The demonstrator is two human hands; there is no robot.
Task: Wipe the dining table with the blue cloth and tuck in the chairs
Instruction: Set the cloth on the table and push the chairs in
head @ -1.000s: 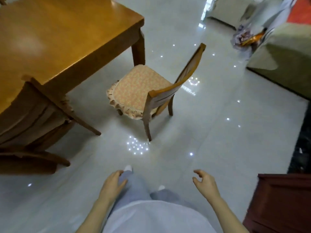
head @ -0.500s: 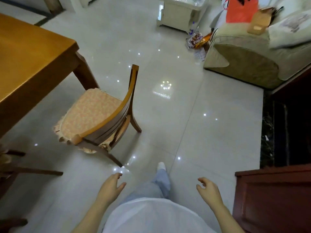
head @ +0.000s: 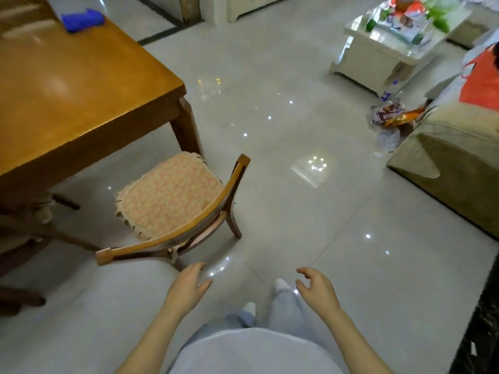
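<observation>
Glossy tiles should let the stiff chair (head: pixel 172 209) slide toward the worktop (head: pixel 81 98); left hand (head: pixel 189 288) and right hand (head: pixel 317 291), both empty with fingers apart, could grip its curved back.

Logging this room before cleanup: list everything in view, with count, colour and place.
table: 1, orange-brown wood, upper left
cloth: 1, blue, on the table's far end
chair: 1, wood with pink cushion, pulled out at the table's corner
second chair: 1, dark wood, tucked at left edge
coffee table: 1, white, cluttered, upper right
sofa: 1, beige, right
bag: 1, orange-red, on the sofa
wrappers: several, on the floor by the sofa
cabinet: 1, dark, lower right
left hand: empty, behind the chair
right hand: empty
</observation>
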